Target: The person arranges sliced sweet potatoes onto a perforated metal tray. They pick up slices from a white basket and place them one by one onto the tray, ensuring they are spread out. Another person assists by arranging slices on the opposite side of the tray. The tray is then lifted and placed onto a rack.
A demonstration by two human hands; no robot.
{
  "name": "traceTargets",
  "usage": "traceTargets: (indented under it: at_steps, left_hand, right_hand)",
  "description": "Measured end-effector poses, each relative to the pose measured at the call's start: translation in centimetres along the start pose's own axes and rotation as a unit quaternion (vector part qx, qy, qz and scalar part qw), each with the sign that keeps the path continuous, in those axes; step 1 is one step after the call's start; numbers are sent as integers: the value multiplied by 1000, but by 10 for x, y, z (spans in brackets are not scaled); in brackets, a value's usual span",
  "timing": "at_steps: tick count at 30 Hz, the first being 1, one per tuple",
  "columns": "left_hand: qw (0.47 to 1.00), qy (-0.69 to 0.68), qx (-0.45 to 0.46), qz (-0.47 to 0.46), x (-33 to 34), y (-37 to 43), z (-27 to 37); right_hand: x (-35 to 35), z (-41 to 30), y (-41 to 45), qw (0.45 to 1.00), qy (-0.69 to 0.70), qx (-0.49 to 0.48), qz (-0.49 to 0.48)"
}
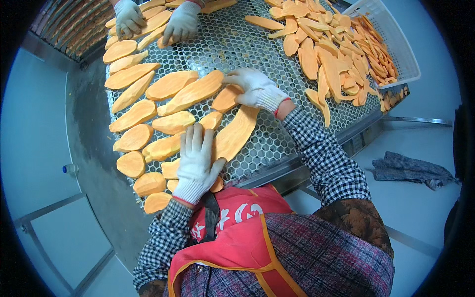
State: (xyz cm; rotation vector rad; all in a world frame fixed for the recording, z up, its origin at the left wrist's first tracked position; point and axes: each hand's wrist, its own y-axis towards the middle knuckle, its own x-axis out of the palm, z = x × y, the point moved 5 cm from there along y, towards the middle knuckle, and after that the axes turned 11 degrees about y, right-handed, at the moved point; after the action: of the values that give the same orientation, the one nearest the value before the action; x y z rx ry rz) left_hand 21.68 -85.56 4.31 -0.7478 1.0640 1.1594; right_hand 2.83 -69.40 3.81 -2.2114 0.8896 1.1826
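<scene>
Orange slices, apparently sweet potato, lie in rough rows on a white honeycomb mesh tray (276, 143). My left hand (196, 157), in a white knit glove, rests palm down with spread fingers over the slices, touching the left edge of a long curved slice (237, 133). My gloved right hand (252, 87) is bent over the right end of a shorter slice (225, 98), above the long one; its thumb and fingers are at that slice's edge. A long slice (193, 92) lies just left of my right fingertips. The undersides of both hands are hidden.
A co-worker's gloved hands (156, 24) touch slices at the tray's far left. A loose heap of slices (330, 55) covers the far right, beside a white plastic basket (402, 44) of smaller pieces. The tray's metal frame (274, 170) runs close before my body.
</scene>
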Motion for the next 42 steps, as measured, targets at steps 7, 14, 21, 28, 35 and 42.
traceTargets:
  at_steps: [7,14,21,28,35,42]
  left_hand:
    - [999,5,18,38,7,2,-5]
    - [998,8,37,55,7,5,-1]
    - [999,9,15,29,11,3,-5]
    - [998,10,39,45,15,7,-8]
    - [999,14,7,38,15,2,-10]
    - [999,-9,-10,39,14,-6,-13]
  right_hand:
    - [7,18,-15,998,-2,39,52]
    - [23,-17,-15,996,53,-8,70]
    - [-17,34,-30,970,61,8,234]
    - [-89,199,-90,878,-72,430,200]
    - [-88,206,-98,904,21,311,292]
    - [-33,49,-110,925,343,152,55]
